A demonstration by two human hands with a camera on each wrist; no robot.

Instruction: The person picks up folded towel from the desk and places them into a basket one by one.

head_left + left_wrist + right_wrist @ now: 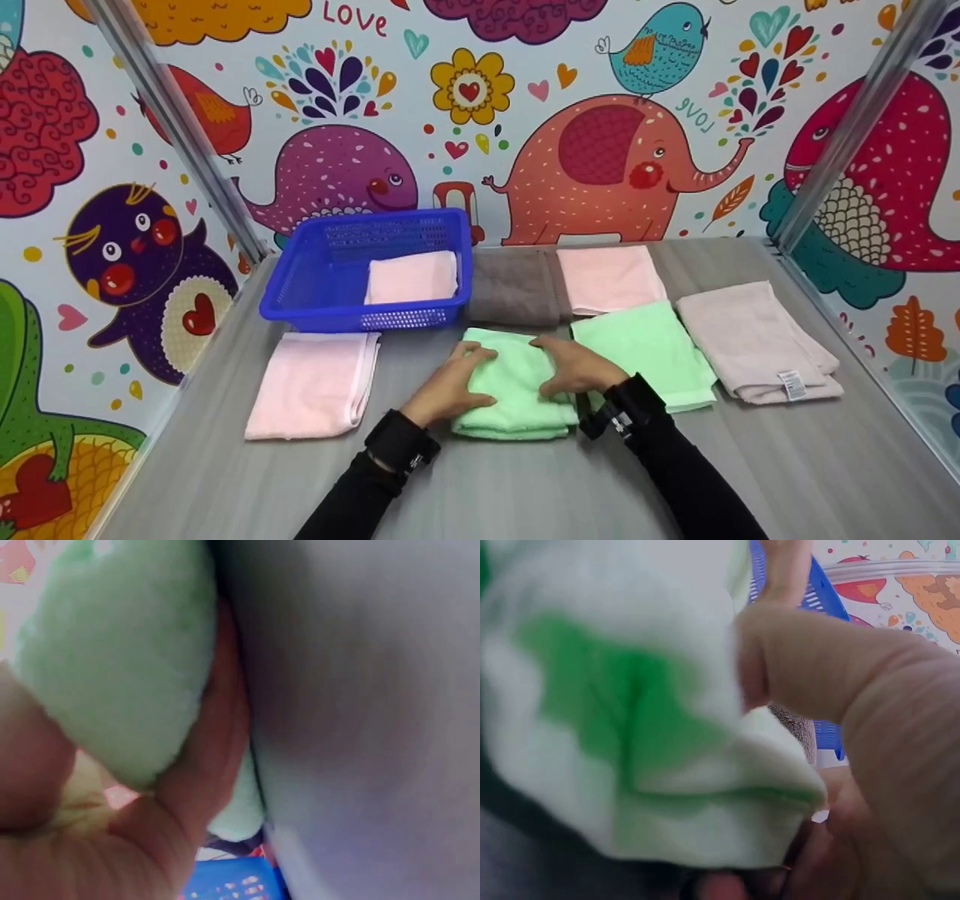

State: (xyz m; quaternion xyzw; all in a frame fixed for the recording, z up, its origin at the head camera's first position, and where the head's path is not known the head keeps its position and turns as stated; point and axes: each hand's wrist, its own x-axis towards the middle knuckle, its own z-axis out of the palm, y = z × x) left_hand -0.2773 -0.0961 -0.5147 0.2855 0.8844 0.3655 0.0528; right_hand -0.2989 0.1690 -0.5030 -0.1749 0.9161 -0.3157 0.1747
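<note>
A folded light green towel [514,382] lies in front of me on the table, a hand at each side of it. My left hand [448,384] grips its left edge; in the left wrist view the thumb and fingers close around the thick green fold [120,660]. On the opposite edge, my right hand [581,367] holds the towel with curled fingers. The right wrist view shows the green cloth [675,727] between thumb and fingers, with some fingertips hidden under it. A second green towel [645,352] lies just right of my right hand.
Behind the left hand stands a blue plastic basket [274,300] with a folded pink towel [412,277] inside. Another pink towel [313,386] lies in front of it. A brown towel [514,289], a pink towel [609,277] and a beige towel [750,341] lie behind and right. Patterned walls enclose the table.
</note>
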